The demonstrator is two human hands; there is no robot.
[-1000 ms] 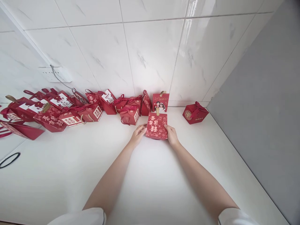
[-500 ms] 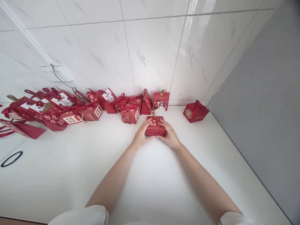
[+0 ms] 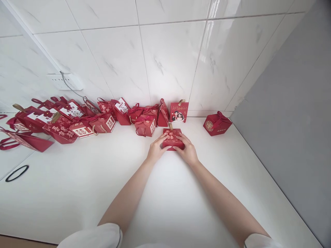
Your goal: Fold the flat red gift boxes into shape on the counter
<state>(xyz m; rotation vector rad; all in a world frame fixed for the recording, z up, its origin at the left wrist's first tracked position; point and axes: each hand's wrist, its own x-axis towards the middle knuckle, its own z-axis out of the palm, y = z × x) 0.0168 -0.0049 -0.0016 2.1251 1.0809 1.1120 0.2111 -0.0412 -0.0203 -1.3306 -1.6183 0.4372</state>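
A red gift box point(image 3: 172, 136) with pale lettering and a small gold ribbon loop at its back lies on the white tabletop. My left hand point(image 3: 156, 148) grips its left side, fingers over the top edge and thumb against the front face. On the opposite side my right hand point(image 3: 188, 150) holds it the same way, and the two thumbs point toward each other. Behind it, a flat red box point(image 3: 179, 112) with a cartoon bridal couple stands upright near the wall. A triangular red box point(image 3: 163, 113) is just left of that.
Several red favor boxes point(image 3: 60, 129) with ribbons crowd the left along the wall. A lone ribboned red box point(image 3: 217, 124) sits at right. A black ring point(image 3: 17, 173) lies at far left. A cable point(image 3: 67, 84) hangs from a wall socket, and a grey panel point(image 3: 289, 113) borders the right.
The view has shifted slightly, so everything appears a little to the right. Both thumbs sit slightly higher on the box's front face. Both hands stay on the box, which remains in place.
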